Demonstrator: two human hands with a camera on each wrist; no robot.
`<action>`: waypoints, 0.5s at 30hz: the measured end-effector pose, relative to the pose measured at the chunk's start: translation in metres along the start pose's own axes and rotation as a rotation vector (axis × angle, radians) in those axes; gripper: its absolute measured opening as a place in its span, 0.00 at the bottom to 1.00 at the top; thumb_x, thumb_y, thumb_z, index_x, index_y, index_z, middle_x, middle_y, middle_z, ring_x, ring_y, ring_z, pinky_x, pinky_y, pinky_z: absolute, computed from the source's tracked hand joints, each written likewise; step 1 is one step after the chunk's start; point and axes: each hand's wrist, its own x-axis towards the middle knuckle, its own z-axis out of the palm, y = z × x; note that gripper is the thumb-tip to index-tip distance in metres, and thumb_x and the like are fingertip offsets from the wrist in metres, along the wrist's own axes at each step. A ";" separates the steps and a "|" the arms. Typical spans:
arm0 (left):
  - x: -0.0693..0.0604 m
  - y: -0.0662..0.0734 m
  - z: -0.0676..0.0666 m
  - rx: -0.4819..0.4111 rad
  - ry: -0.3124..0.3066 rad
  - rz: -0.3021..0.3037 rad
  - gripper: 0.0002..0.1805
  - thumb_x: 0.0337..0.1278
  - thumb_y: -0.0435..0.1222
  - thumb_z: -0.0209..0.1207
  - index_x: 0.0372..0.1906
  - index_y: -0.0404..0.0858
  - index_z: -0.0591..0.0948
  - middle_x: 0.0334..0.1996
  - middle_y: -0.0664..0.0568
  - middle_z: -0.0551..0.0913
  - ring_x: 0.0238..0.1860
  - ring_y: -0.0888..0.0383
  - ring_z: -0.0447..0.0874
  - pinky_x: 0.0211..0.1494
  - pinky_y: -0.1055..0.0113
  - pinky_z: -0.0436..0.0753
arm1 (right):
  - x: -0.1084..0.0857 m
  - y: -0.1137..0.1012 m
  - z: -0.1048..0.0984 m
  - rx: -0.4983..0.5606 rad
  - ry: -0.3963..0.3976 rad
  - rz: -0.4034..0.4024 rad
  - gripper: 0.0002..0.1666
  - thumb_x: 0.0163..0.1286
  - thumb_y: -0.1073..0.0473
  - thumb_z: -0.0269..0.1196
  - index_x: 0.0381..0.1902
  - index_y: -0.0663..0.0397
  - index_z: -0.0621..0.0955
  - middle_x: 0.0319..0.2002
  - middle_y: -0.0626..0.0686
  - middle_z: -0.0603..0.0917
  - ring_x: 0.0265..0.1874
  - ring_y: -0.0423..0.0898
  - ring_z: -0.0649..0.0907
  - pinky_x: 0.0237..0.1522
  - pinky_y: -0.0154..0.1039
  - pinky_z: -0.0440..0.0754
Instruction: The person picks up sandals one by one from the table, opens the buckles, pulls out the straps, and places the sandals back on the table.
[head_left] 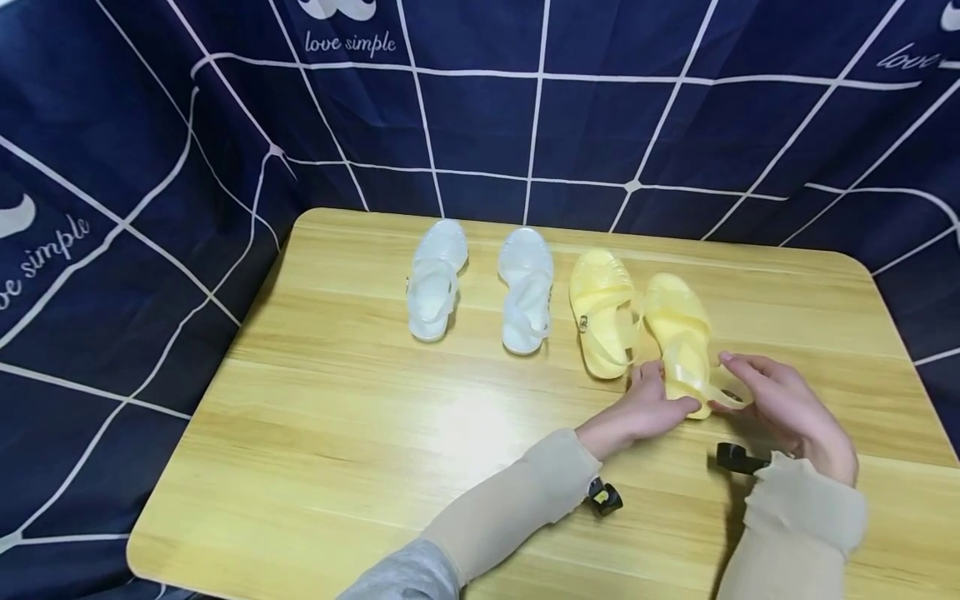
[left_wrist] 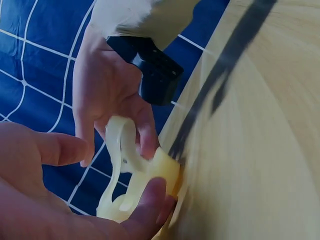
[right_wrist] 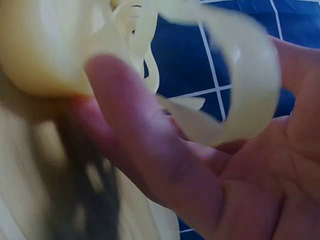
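In the head view my left hand [head_left: 647,408] is at the heel of the right-hand yellow sandal [head_left: 686,354]. Its thumb lies at the heel and its other fingers run along the sandal's left side, holding it on the table. To the right, my right hand [head_left: 795,408] reaches in with its fingers at the heel and thumb apart. The sandal's loose strap [right_wrist: 255,85] loops between the right hand's thumb and fingers, not visibly pinched. Left of it lies another yellow sandal [head_left: 603,312], close to my left fingertips.
A pair of white sandals, the left one [head_left: 435,283] and the right one [head_left: 525,292], lies farther left near the back edge. All stand on a wooden table [head_left: 337,433] with rounded corners. Dark blue grid-patterned cloth [head_left: 480,117] hangs behind and at the sides.
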 end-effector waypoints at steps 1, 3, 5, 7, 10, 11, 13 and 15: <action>0.001 0.002 0.001 0.000 0.004 -0.001 0.41 0.53 0.44 0.63 0.71 0.43 0.60 0.66 0.54 0.62 0.63 0.60 0.67 0.67 0.68 0.69 | 0.001 0.000 0.001 0.026 0.010 -0.014 0.49 0.76 0.38 0.43 0.71 0.78 0.47 0.70 0.73 0.48 0.38 0.26 0.80 0.44 0.33 0.84; 0.003 0.005 0.003 0.004 0.017 -0.004 0.44 0.53 0.45 0.63 0.73 0.44 0.57 0.69 0.54 0.60 0.67 0.59 0.64 0.69 0.66 0.67 | 0.005 0.001 0.003 0.088 0.033 -0.049 0.49 0.76 0.40 0.44 0.71 0.79 0.44 0.70 0.73 0.47 0.40 0.22 0.78 0.45 0.31 0.83; 0.006 0.009 0.005 0.010 0.032 -0.022 0.47 0.53 0.45 0.63 0.76 0.46 0.52 0.73 0.55 0.57 0.71 0.58 0.61 0.71 0.65 0.65 | 0.008 0.003 0.004 0.186 0.056 -0.089 0.49 0.76 0.44 0.48 0.71 0.79 0.43 0.67 0.71 0.54 0.40 0.21 0.77 0.45 0.28 0.82; 0.009 0.013 0.006 0.005 0.051 -0.033 0.49 0.53 0.46 0.63 0.76 0.47 0.50 0.74 0.56 0.54 0.73 0.57 0.58 0.72 0.65 0.63 | 0.011 0.003 0.004 0.291 0.066 -0.124 0.44 0.75 0.47 0.51 0.70 0.75 0.49 0.61 0.64 0.62 0.41 0.24 0.79 0.44 0.27 0.82; 0.015 0.015 0.009 -0.003 0.059 -0.034 0.50 0.53 0.45 0.63 0.77 0.49 0.48 0.75 0.58 0.53 0.73 0.58 0.57 0.72 0.67 0.62 | 0.012 0.006 0.002 0.414 0.069 -0.156 0.31 0.74 0.51 0.54 0.62 0.67 0.60 0.50 0.46 0.68 0.40 0.29 0.82 0.44 0.26 0.81; 0.017 0.015 0.010 -0.007 0.060 -0.032 0.50 0.52 0.45 0.63 0.77 0.50 0.48 0.75 0.59 0.52 0.73 0.59 0.57 0.72 0.67 0.62 | 0.012 0.006 0.001 0.442 0.068 -0.158 0.26 0.74 0.52 0.55 0.59 0.63 0.62 0.49 0.44 0.69 0.40 0.30 0.83 0.44 0.26 0.82; 0.020 0.015 0.011 -0.014 0.051 -0.026 0.50 0.53 0.45 0.63 0.77 0.50 0.48 0.75 0.60 0.52 0.74 0.59 0.56 0.73 0.68 0.62 | 0.011 0.007 0.000 0.478 0.072 -0.164 0.20 0.74 0.53 0.55 0.55 0.57 0.64 0.48 0.43 0.70 0.40 0.32 0.84 0.44 0.26 0.82; 0.021 0.014 0.011 -0.002 0.042 -0.015 0.49 0.53 0.45 0.63 0.77 0.50 0.48 0.75 0.59 0.52 0.74 0.60 0.56 0.73 0.68 0.61 | 0.008 0.007 -0.002 0.492 0.085 -0.159 0.27 0.74 0.53 0.55 0.62 0.60 0.61 0.48 0.42 0.70 0.39 0.33 0.85 0.43 0.26 0.82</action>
